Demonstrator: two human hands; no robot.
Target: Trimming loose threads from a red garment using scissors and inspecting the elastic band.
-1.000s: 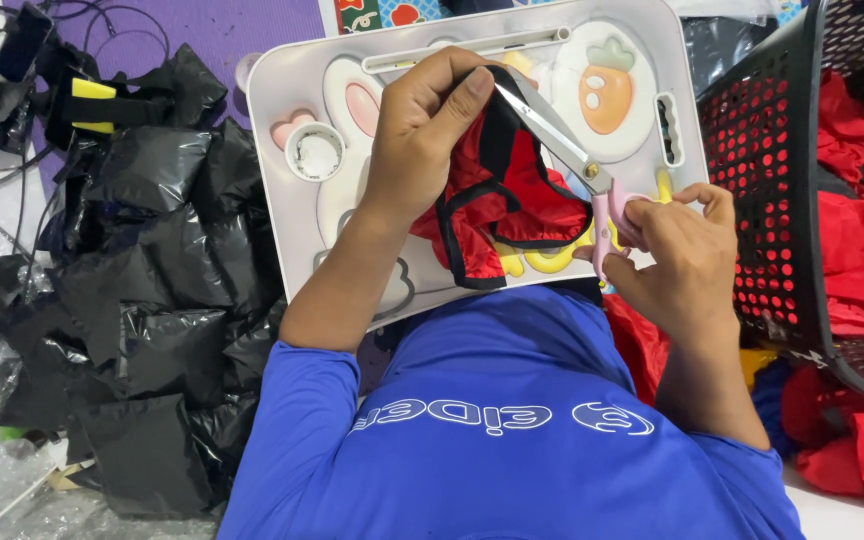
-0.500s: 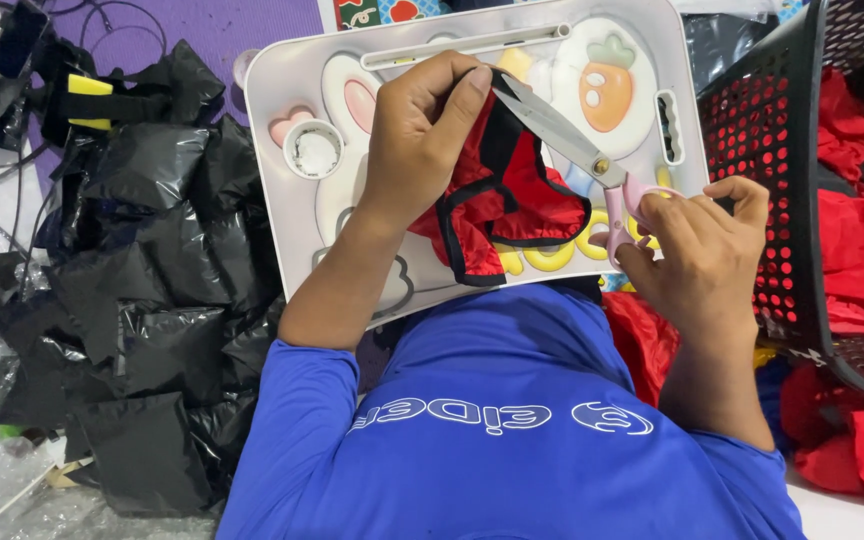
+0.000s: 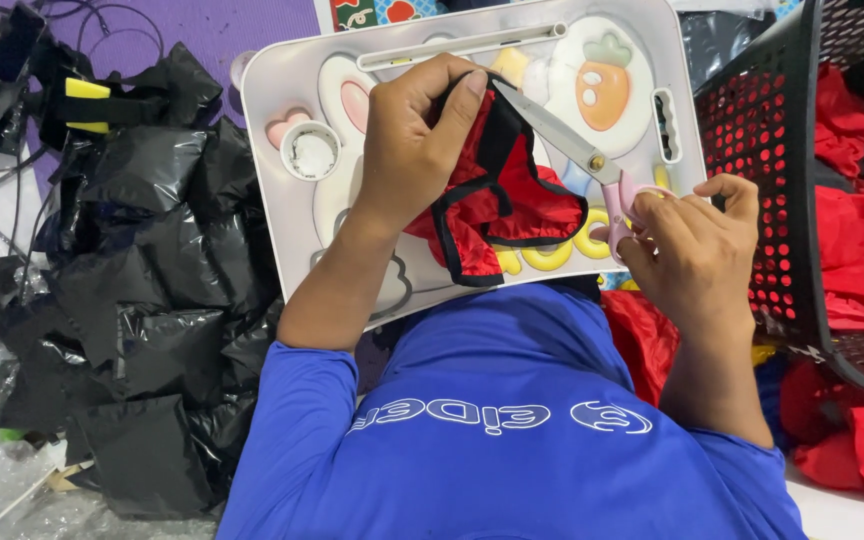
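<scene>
Red garment [image 3: 497, 205]: upper part hidden under the left hand [image 3: 417, 140].
Scissors [image 3: 592, 160]: pink handles mostly hidden by the right hand [image 3: 692, 250].
Tray surface [image 3: 292, 90]: printed pictures partly covered; top edge cut off.
Black basket [image 3: 762, 150]: cut off at right edge.
Black bags [image 3: 142, 300]: contents hidden.

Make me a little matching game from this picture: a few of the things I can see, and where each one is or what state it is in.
Things:
1. scissors
2. red garment with black trim
3. black mesh basket
4. black plastic bags

Places or states:
A. piled beside the lap tray, on the left hand's side
B. gripped by the left hand over the tray
C. holding red cloth, on the right hand's side
D. held by pink handles in the right hand

Pairs: 1-D, 2-B, 3-C, 4-A
</scene>
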